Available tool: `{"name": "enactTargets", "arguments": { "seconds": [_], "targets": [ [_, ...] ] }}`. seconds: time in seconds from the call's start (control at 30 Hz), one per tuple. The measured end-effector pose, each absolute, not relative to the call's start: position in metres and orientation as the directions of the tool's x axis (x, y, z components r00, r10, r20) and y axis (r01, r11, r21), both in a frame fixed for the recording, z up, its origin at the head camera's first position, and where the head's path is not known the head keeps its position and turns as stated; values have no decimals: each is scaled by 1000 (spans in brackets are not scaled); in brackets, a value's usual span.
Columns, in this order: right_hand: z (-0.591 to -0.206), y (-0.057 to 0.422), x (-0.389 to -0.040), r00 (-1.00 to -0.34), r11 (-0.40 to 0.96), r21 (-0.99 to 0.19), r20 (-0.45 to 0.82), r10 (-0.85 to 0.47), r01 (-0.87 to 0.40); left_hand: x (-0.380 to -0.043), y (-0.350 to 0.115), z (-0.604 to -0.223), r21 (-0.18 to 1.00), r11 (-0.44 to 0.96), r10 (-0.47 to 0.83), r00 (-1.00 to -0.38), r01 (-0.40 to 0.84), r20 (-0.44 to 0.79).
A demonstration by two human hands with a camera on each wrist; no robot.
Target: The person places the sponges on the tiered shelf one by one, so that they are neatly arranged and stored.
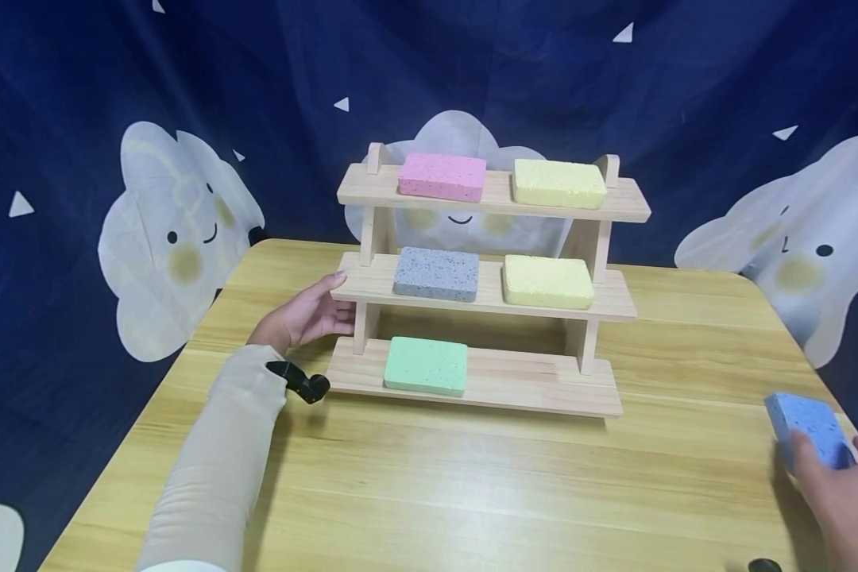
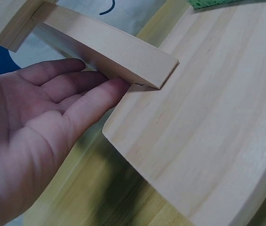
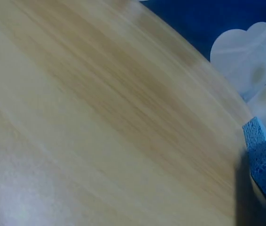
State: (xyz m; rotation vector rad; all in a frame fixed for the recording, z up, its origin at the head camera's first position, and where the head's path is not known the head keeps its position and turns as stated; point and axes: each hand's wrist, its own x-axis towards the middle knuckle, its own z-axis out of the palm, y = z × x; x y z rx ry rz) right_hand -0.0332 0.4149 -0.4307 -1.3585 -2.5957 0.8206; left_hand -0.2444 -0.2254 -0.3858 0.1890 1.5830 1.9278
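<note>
From the head camera, the right hand is sitting at the worktop's right edge, near its front corner, with the fingers curling over the near side of the blue sponge and gripping it. The sponge is lying just ahead of the hand, its long axis running roughly along that right edge; this hand is far nearer to it than the other. The left hand is reaching to the left end of the wooden rack, which is standing toward the worktop's back edge, fingers held out straight and touching the end of the middle shelf. The rack is carrying a pink sponge, two yellow sponges, a grey sponge and a green sponge; the right half of the bottom shelf is showing bare wood.

From the left wrist, the fingers are lying straight and relaxed, their tips resting against the end of a shelf board.

From the right wrist, only a corner of the blue sponge is showing against the blurred worktop, and the grip itself is hidden.
</note>
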Motion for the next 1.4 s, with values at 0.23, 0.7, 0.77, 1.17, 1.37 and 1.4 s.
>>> {"name": "enactTargets", "arguments": {
  "seconds": [0.23, 0.7, 0.77, 1.17, 1.37, 1.4],
  "targets": [
    [-436, 416, -30, -594, 481, -419, -194, 781, 770, -244, -226, -386, 925, -80, 543, -794, -371, -272],
    [-446, 413, -27, -600, 497, -436, -136, 788, 751, -243, -226, -386, 925, -88, 548, -794, -370, -265],
    [-447, 413, -27, -603, 497, -445, -130, 787, 745, -243, -225, -385, 925, -88, 549, -793, -370, -265],
    [-449, 409, -29, -702, 597, -506, -24, 712, 623, -243, -224, -384, 922, -91, 554, -789, -376, -266],
    [-445, 401, -33, -737, 616, -530, -25, 676, 583, -242, -224, -384, 923, -89, 545, -794, -375, -270],
    [-444, 400, -33, -744, 623, -532, -22, 667, 574, -242, -224, -384, 922, -89, 545, -793, -376, -271]
  ]
}}
